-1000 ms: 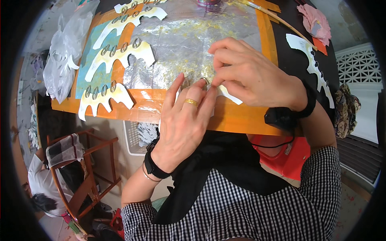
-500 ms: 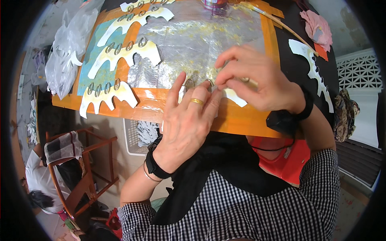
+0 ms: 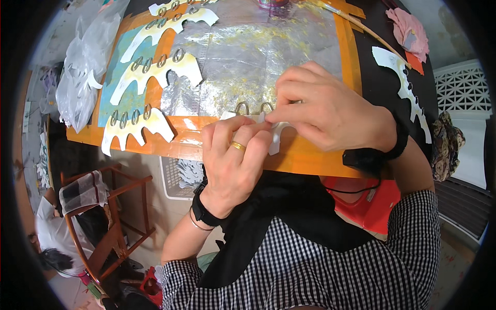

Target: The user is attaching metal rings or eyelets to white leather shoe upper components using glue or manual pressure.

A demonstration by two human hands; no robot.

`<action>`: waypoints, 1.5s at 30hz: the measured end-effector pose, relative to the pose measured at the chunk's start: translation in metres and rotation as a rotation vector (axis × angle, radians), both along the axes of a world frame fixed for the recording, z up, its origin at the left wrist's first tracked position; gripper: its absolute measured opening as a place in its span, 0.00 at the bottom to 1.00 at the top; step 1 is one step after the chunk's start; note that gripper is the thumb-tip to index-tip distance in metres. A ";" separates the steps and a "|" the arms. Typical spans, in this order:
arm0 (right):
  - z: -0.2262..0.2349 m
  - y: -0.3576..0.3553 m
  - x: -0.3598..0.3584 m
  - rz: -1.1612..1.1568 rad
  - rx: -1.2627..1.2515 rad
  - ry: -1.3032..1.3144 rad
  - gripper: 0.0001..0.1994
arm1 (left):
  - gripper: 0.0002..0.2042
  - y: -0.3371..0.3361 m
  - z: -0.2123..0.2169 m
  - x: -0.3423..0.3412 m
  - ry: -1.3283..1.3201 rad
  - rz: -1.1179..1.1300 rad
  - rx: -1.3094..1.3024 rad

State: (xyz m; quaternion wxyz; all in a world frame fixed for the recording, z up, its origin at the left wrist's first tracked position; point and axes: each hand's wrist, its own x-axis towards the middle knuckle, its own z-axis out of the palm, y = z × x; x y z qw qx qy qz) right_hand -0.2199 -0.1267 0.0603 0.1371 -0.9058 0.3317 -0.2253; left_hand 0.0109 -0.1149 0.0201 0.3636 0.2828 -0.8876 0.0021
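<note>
Both hands pinch 1 white cutout at the board's near edge.
Left hand and right hand close on the cutout, seemingly over foil; keep it flat, fingertips light.

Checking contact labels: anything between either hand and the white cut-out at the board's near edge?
Nothing visible. Both the left hand and right hand already pinch the white cut-out directly, over the orange board.
</note>
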 end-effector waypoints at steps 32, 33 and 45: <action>0.000 0.002 0.001 0.202 -0.207 0.106 0.07 | 0.07 -0.002 0.027 -0.021 0.035 0.262 0.586; 0.000 0.002 0.001 0.209 -0.205 0.105 0.08 | 0.07 0.000 0.023 -0.020 0.037 0.261 0.491; 0.008 0.007 -0.002 0.123 -0.212 0.176 0.11 | 0.10 0.011 0.027 -0.020 0.106 0.264 0.499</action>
